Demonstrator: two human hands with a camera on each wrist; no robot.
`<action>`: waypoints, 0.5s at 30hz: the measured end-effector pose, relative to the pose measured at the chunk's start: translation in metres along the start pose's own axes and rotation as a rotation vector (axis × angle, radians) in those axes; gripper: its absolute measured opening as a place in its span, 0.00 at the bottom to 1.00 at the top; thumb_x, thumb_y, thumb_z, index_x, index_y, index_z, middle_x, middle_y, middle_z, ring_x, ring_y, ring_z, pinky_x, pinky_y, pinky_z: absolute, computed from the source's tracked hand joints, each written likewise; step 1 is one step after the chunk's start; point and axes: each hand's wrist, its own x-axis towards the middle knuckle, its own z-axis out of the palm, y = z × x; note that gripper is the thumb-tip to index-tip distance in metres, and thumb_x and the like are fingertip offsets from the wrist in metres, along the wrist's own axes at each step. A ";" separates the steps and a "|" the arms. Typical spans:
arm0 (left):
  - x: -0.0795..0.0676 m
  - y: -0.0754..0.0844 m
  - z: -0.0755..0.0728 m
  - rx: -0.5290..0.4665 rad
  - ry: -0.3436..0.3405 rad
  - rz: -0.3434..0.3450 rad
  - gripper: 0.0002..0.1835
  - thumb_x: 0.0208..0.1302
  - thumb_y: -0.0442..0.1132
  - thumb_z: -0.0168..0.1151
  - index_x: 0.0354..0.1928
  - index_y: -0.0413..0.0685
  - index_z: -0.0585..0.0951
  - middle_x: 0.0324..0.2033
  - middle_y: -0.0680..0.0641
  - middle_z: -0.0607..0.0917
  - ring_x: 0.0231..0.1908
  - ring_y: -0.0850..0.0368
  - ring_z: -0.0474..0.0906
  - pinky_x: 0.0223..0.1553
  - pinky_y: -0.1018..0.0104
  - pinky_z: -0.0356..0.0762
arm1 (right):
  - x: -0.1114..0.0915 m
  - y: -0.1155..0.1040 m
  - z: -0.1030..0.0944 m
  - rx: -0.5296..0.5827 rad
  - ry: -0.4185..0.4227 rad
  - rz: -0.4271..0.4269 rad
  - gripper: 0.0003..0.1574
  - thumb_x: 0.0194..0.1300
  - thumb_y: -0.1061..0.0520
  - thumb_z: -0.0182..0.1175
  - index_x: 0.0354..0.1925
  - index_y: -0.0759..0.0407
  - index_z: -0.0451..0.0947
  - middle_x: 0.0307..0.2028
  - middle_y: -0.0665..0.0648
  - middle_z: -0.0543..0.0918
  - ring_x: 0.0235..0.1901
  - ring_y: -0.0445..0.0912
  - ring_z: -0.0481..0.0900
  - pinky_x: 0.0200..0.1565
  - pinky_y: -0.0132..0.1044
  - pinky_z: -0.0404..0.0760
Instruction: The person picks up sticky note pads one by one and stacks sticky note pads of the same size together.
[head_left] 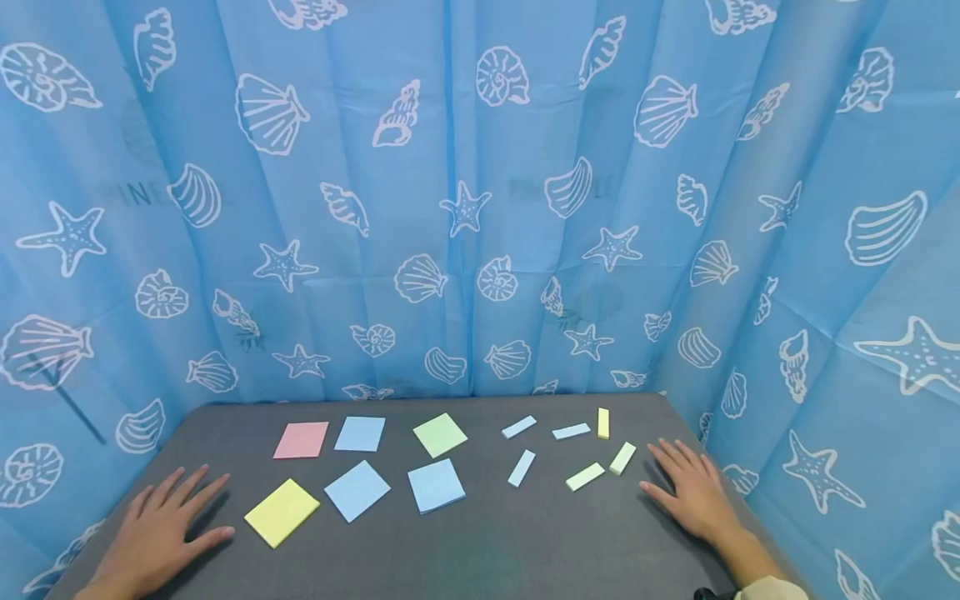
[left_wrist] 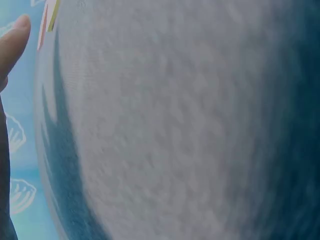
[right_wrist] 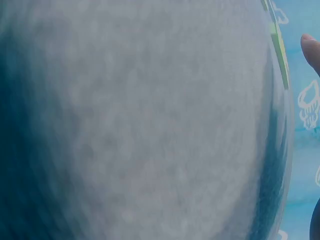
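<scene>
My left hand [head_left: 167,527] is spread with straight fingers at the table's left side, nearest a yellow square sticky-note pad [head_left: 282,512]. Its thumb [left_wrist: 14,42] shows at the edge of the left wrist view. On the right, my right hand [head_left: 692,492] has its fingers extended, close to a small pale green sticky-note strip [head_left: 622,458]. Neither hand holds anything. Between them lie a pink square pad [head_left: 302,440], a green one [head_left: 440,435] and blue ones [head_left: 357,491], [head_left: 437,486]. Another blue square [head_left: 360,433] sits at the back.
Narrow strips lie right of the squares: blue strips [head_left: 521,468], a yellow strip [head_left: 603,423] and a second green strip [head_left: 585,477]. All rest on a dark grey table [head_left: 480,550]. A blue curtain [head_left: 465,242] with white shells hangs behind and along the sides.
</scene>
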 end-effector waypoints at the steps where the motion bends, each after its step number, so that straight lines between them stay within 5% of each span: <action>1: 0.001 0.001 -0.001 0.003 0.002 0.005 0.51 0.50 0.80 0.52 0.64 0.46 0.72 0.62 0.29 0.67 0.61 0.24 0.53 0.56 0.26 0.43 | 0.001 -0.001 0.000 0.003 0.006 -0.006 0.41 0.62 0.39 0.64 0.64 0.62 0.70 0.64 0.69 0.69 0.65 0.68 0.58 0.60 0.69 0.49; 15: 0.009 0.032 -0.010 -0.070 0.008 0.070 0.48 0.54 0.76 0.55 0.69 0.51 0.68 0.64 0.31 0.68 0.61 0.25 0.57 0.55 0.27 0.47 | 0.004 -0.025 0.002 0.069 0.175 -0.161 0.37 0.55 0.47 0.70 0.59 0.62 0.75 0.57 0.66 0.77 0.60 0.66 0.66 0.56 0.69 0.57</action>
